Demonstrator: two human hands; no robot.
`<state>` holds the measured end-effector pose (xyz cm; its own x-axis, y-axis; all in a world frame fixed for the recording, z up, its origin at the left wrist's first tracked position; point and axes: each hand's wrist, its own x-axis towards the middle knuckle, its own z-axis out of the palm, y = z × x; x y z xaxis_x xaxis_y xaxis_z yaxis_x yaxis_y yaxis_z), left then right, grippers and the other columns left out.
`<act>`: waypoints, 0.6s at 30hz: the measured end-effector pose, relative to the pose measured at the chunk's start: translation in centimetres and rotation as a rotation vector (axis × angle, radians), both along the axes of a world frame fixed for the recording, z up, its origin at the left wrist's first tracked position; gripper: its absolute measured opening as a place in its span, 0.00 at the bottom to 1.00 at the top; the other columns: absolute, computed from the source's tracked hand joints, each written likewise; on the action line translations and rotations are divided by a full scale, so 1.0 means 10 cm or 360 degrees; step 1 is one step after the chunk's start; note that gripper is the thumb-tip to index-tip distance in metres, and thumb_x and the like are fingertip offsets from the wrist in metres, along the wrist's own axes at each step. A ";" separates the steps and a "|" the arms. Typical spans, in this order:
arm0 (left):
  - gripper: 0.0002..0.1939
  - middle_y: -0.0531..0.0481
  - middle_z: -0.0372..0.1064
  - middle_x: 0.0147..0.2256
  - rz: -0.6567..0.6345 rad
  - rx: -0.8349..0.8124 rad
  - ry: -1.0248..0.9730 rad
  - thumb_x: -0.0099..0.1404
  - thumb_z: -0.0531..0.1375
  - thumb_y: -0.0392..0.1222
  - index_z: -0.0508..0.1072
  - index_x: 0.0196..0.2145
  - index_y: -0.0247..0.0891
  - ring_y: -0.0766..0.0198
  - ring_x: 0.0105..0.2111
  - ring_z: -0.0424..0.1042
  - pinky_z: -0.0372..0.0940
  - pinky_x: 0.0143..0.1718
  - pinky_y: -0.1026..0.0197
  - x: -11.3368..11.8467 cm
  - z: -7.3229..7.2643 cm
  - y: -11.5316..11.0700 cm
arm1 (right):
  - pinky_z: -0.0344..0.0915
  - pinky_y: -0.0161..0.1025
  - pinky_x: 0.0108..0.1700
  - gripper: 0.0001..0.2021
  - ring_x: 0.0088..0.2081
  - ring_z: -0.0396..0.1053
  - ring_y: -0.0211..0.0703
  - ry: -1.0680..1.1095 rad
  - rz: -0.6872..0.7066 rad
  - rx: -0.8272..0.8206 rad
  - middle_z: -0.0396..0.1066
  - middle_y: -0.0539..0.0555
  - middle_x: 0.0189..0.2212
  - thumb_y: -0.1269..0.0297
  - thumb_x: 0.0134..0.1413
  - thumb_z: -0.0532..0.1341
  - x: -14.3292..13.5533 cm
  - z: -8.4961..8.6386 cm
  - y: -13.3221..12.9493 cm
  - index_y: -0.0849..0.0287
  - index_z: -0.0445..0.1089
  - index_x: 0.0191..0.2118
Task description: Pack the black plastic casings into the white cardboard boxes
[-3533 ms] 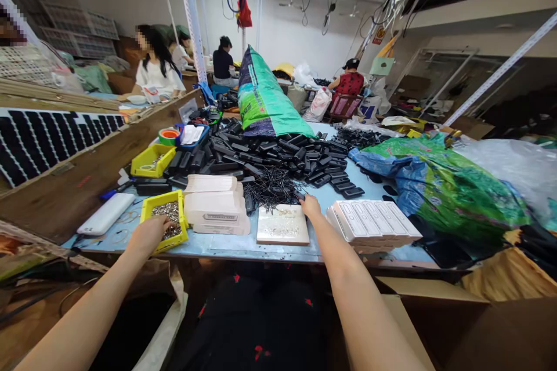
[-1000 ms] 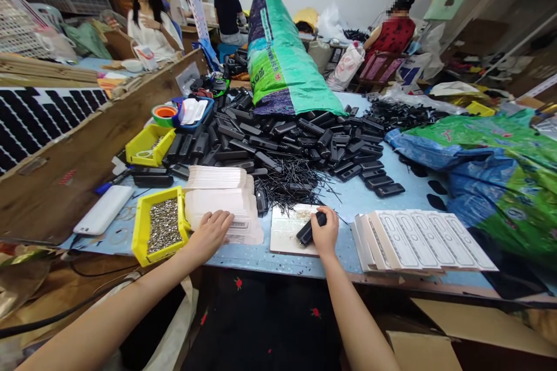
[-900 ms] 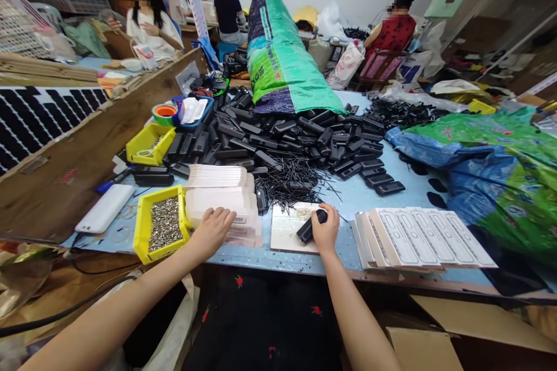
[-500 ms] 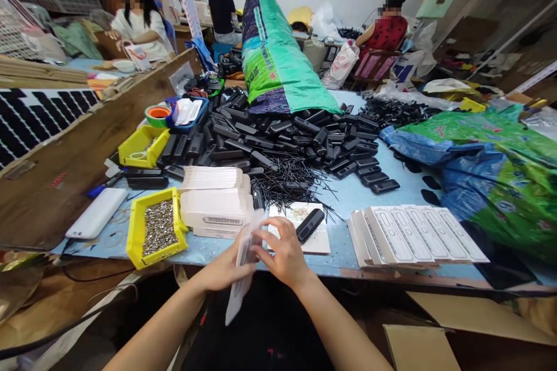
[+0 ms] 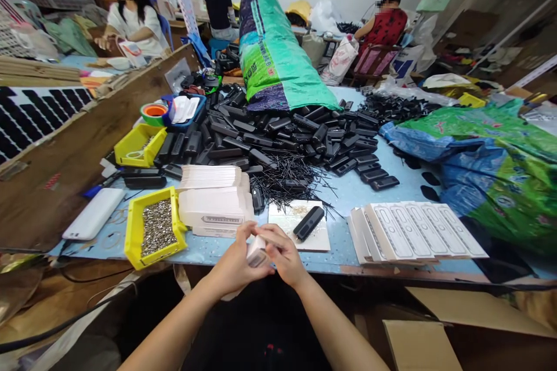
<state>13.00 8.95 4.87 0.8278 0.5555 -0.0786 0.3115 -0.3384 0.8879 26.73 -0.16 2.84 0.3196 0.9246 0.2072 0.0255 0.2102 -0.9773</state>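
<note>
Left hand (image 5: 237, 264) and right hand (image 5: 285, 255) both closed around small white carton (image 5: 256, 252), held before table edge. Black device (image 5: 309, 223) lies on white board (image 5: 278, 221), just beyond. Yellow bin (image 5: 134, 232) of metal pieces and flat carton stack (image 5: 213, 203) stand left; black device pile (image 5: 270, 133) spreads behind, beneath green sack (image 5: 278, 52).

Left hand (image 5: 237, 264) and right hand (image 5: 282, 252) both hold a small white carton (image 5: 257, 252) in front of the table (image 5: 243, 255) edge. Black oblong device (image 5: 309, 223) lies diagonally on a white board (image 5: 319, 241). Flat carton stack (image 5: 215, 206) stands between the board and a yellow bin (image 5: 133, 237) of small metal parts (image 5: 160, 227). Printed cartons (image 5: 420, 232) lie to the board's right; loose black ties (image 5: 289, 177) lie behind it.
</note>
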 end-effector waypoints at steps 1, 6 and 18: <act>0.49 0.36 0.61 0.53 0.0098 -0.0052 -0.0022 0.51 0.66 0.43 0.42 0.63 0.38 0.51 0.51 0.67 0.62 0.52 0.51 0.06 -0.02 -0.03 | 0.61 0.46 0.56 0.19 0.54 0.65 0.48 -0.0044 0.0019 0.0044 0.68 0.56 0.52 0.50 0.57 0.58 0.00 0.02 -0.01 0.52 0.72 0.50; 0.54 0.42 0.69 0.46 0.0074 -0.0218 0.0068 0.54 0.61 0.40 0.28 0.66 0.38 0.55 0.41 0.73 0.65 0.46 0.53 0.17 -0.01 -0.08 | 0.66 0.44 0.53 0.11 0.49 0.70 0.45 0.0070 -0.0210 -0.0075 0.74 0.53 0.46 0.61 0.59 0.58 -0.13 0.09 -0.05 0.50 0.75 0.45; 0.35 0.45 0.73 0.43 0.0714 -0.1714 -0.0434 0.60 0.61 0.43 0.51 0.61 0.47 0.54 0.43 0.73 0.71 0.39 0.55 -0.28 -0.18 0.27 | 0.38 0.67 0.63 0.22 0.62 0.54 0.53 -0.1686 0.0044 -0.0702 0.66 0.58 0.54 0.80 0.49 0.55 1.08 0.06 -0.45 0.56 0.67 0.50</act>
<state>10.23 11.61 3.11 0.6389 0.5552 -0.5325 -0.0308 0.7101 0.7035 37.50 -4.66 3.41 0.1563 0.9876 0.0161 0.8798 -0.1318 -0.4567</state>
